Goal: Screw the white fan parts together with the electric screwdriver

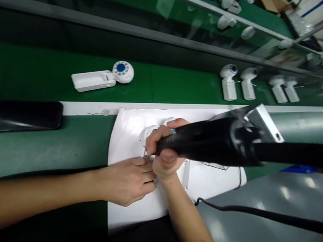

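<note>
My right hand (169, 166) is wrapped round the thick black body of an electric screwdriver (207, 140), its tip hidden behind my fingers. Below it, a white plastic device (148, 133) lies on a white sheet (130, 136). Part of its rounded head and a straight edge show; the rest is covered by my hands and the tool. My left hand (130, 181) rests low on the sheet with curled fingers pressed together against the device's near side, close under my right hand. The exact grip of the left fingertips is hidden.
A white device with a round head (94, 80) lies on the green belt (161, 80) beyond the sheet; several similar ones stand farther right. A black phone (19, 116) lies at left. A black cable (257, 212) runs off right. A metal rail (132, 31) crosses behind.
</note>
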A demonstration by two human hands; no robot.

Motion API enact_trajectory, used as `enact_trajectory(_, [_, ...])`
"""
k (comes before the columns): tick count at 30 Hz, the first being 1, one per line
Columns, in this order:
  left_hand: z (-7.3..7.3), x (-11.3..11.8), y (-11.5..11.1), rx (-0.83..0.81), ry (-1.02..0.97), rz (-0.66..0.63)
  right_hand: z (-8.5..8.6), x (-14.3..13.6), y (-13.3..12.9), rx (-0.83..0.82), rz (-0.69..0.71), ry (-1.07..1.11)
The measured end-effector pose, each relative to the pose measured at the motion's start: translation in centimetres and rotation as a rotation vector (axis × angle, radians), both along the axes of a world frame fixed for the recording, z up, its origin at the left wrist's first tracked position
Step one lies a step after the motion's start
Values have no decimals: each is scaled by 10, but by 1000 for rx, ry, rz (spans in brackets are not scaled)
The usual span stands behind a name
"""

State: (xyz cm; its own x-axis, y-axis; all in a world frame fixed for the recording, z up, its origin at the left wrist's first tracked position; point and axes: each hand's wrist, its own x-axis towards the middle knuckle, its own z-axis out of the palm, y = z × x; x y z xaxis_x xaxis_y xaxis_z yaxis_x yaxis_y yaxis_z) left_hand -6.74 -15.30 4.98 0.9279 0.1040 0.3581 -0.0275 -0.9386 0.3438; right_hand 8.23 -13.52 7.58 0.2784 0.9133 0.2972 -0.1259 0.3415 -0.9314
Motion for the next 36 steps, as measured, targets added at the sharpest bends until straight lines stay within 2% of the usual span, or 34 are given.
enact_trajectory(5, [-7, -3, -2, -4, -5, 0, -4, -11, 4, -45, 10, 65])
enact_trajectory(7, [-8, -3, -2, 19, -4, -3, 4, -9, 4, -6, 33, 96])
enact_trajectory(9, [-6, -3, -2, 45, 10, 5, 21, 5, -2, 136, -10, 97])
enact_trajectory(11, [-4, -3, -2, 51, 31, 9, 41, 33, -10, 333, -187, 23])
enact_trajectory(13, [-2, -4, -2, 40, 52, 1, 60, 69, -18, 461, -499, -145])
enact_trajectory(14, [-1, -4, -2, 36, 60, -5, 66, 87, -20, 472, -635, -232])
enact_trajectory(17, [-2, -5, -2, 27, 65, -13, 73, 126, -21, 477, -788, -329])
enact_trajectory(20, [-3, -4, -2, 4, 46, -1, 70, 136, -21, 395, -790, -280])
enact_trajectory(23, [0, -3, -1, -9, 44, -9, 71, 125, -26, 357, -716, -213])
enact_trajectory(28, [7, -2, 2, -9, 62, -30, 71, 82, -30, 317, -269, -51])
enact_trajectory(31, [7, -1, 3, -1, 51, -24, 64, 54, -22, 340, -129, -52])
enact_trajectory(34, [6, -1, 3, 15, 33, -22, 55, 38, -13, 339, -81, -47])
enact_trajectory(36, [4, 0, 2, 19, 24, -17, 49, 34, -9, 325, -121, -43])
